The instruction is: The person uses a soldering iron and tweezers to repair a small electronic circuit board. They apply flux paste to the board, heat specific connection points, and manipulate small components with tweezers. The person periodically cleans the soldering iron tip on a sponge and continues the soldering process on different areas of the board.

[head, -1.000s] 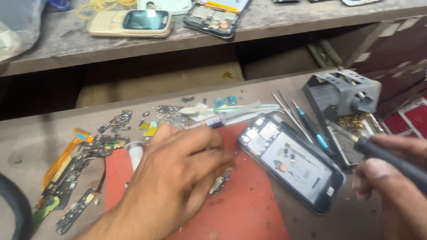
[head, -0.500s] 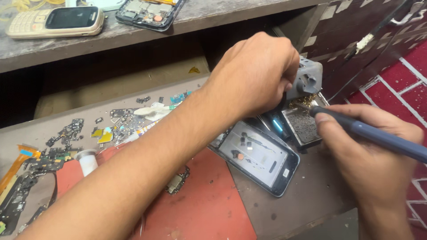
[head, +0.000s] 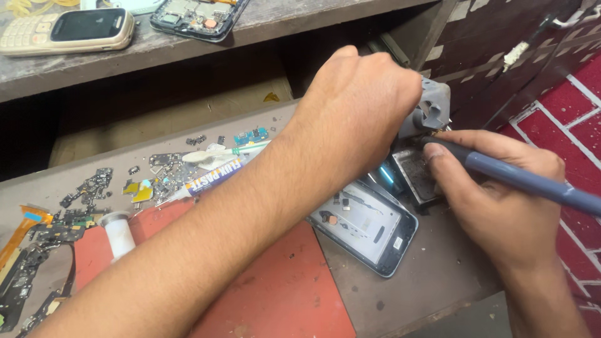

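Right hand (head: 501,206) pinches blue-handled soldering iron (head: 526,178), tip at grey stand (head: 432,109). Left hand (head: 360,106) reaches across, covers stand; grip on it hidden, cannot tell. Opened phone shell (head: 369,228) just below, partly on red mat (head: 282,288). Syringe tube (head: 210,178) left.

The left hand (head: 357,106) reaches across and covers most of the grey stand (head: 432,109), so what its fingers grip there cannot be told. Its forearm hides the upper left corner of the opened phone (head: 369,228) and part of the syringe tube (head: 213,178). The blue soldering iron (head: 526,181) in the right hand (head: 501,206) runs off the right edge, and its tip is hidden. The loose parts on the bench (head: 438,281) are too small to identify.
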